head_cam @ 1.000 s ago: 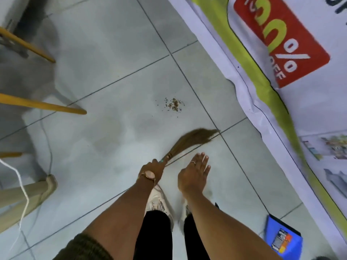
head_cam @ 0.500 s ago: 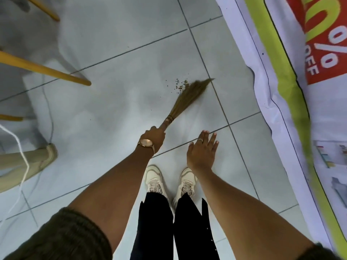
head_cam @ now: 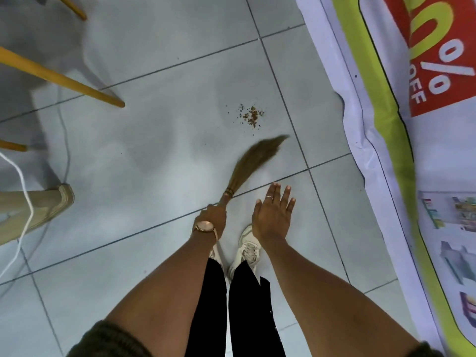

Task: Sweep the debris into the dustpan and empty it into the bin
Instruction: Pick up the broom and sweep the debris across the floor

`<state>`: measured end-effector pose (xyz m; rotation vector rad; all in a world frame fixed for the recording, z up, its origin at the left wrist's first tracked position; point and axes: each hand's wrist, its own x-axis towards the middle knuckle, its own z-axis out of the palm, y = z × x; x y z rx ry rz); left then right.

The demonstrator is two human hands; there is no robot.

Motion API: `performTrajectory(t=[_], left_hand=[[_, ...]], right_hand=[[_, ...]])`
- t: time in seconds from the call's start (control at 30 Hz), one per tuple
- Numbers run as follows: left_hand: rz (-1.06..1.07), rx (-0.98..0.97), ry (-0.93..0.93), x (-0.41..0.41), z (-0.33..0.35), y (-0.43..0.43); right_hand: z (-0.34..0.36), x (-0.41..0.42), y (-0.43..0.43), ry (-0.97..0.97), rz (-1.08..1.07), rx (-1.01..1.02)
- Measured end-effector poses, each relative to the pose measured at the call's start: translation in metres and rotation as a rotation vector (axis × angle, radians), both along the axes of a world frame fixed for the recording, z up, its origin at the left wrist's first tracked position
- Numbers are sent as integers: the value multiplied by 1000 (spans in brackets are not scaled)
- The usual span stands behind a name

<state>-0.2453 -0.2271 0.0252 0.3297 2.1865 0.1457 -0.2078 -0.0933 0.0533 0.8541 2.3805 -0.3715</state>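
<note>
A small pile of brown debris (head_cam: 251,115) lies on the grey tiled floor ahead of my feet. My left hand (head_cam: 212,216), with a watch on its wrist, grips the handle of a short straw broom (head_cam: 253,159). The broom's bristles are blurred and sit just below the debris, apart from it. My right hand (head_cam: 274,215) hovers beside the broom handle, fingers spread and holding nothing. No dustpan or bin is in view.
A printed banner (head_cam: 386,150) covers the floor along the right side. Yellow wooden furniture legs (head_cam: 61,78) stand at the left, with a beige leg (head_cam: 43,210) and a white cable (head_cam: 23,181) below them.
The broom swung up to the debris half a second ago and has now come back toward my feet. The debris pile stays in place. The blue dustpan seen earlier at bottom right is out of view.
</note>
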Motion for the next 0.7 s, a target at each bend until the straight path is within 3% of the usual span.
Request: performTrajectory(t=[0.2, 0.47, 0.57, 0.7], left_hand=[[36, -25, 78, -45, -13, -1], [209, 160, 193, -82, 31, -26], [354, 117, 258, -83, 28, -55], [500, -29, 210, -79, 4, -82]], right_hand=[[-9, -9, -11, 55, -13, -27], [15, -13, -25, 65, -19, -65], [21, -13, -29, 61, 4, -82], [12, -15, -30, 46, 87, -100]])
